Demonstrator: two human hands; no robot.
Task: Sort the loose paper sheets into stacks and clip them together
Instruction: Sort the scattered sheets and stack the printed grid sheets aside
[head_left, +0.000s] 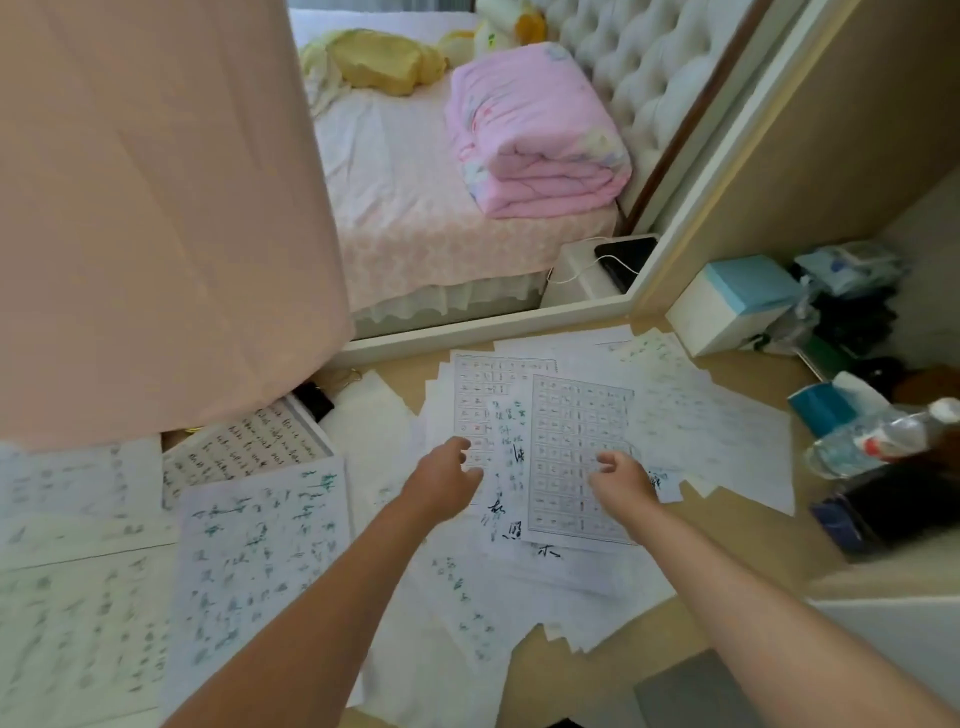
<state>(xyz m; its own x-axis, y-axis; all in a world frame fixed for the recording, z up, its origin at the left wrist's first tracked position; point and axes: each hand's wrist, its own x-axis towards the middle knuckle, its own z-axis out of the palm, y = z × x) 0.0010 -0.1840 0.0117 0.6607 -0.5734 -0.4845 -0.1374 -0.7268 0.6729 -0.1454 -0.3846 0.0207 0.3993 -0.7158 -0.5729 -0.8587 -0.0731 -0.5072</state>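
Several loose white paper sheets with handwriting and printed grids lie scattered over a beige desk (737, 551). A gridded sheet (576, 447) sits on top at the centre. My left hand (441, 480) hovers over the pile's left part, fingers curled and apart, holding nothing. My right hand (621, 475) rests on the gridded sheet's lower right, fingers bent; whether it pinches the paper is unclear. A sheet with green writing (260, 561) lies at the left. A black binder clip (314, 400) lies at the back left.
A pink curtain (156, 208) hangs at the left. A plastic water bottle (878, 436), tissue box (831, 400), white-and-blue box (737, 306) and dark items crowd the right side. Beyond the desk edge stands a bed with a folded pink quilt (535, 130).
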